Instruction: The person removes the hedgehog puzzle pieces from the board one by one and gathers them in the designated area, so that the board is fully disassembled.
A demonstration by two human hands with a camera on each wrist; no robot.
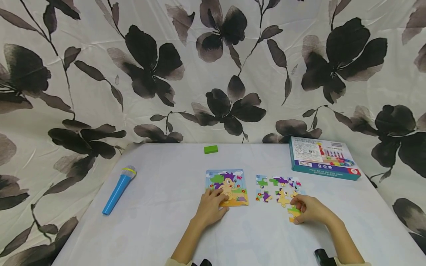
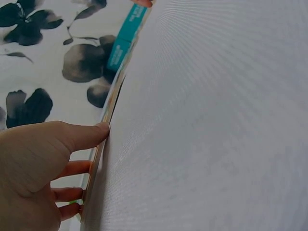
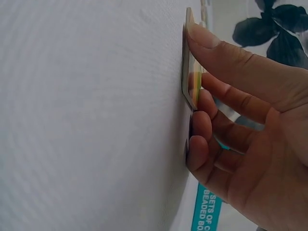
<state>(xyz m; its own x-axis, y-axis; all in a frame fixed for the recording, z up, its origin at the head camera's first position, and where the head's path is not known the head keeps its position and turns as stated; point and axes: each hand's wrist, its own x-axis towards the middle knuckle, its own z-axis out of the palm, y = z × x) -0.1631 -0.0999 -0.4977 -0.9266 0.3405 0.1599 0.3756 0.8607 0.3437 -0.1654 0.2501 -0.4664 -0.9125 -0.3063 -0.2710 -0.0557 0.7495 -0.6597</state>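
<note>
My left hand (image 1: 210, 208) rests on the lower left of a square picture board (image 1: 241, 192) showing a purple-spined hedgehog. In the left wrist view, that hand's thumb (image 2: 91, 135) touches the board's edge, its fingers partly hidden beyond it. To the right of the board lie several jigsaw pieces (image 1: 261, 180) with parts of a similar picture, set in rows with gaps. Below these, my right hand (image 1: 313, 210) pinches a yellow and green puzzle piece (image 1: 293, 212) between thumb and fingers. The right wrist view shows this piece (image 3: 194, 91) low over the white cloth.
A boxed set (image 1: 324, 159) with a teal side lies at the back right. One green block (image 1: 211, 149) sits near the table's far edge. On the left is a blue toy microphone (image 1: 119, 190). Floral cloth (image 1: 233, 74) hangs behind the white table (image 1: 166, 177).
</note>
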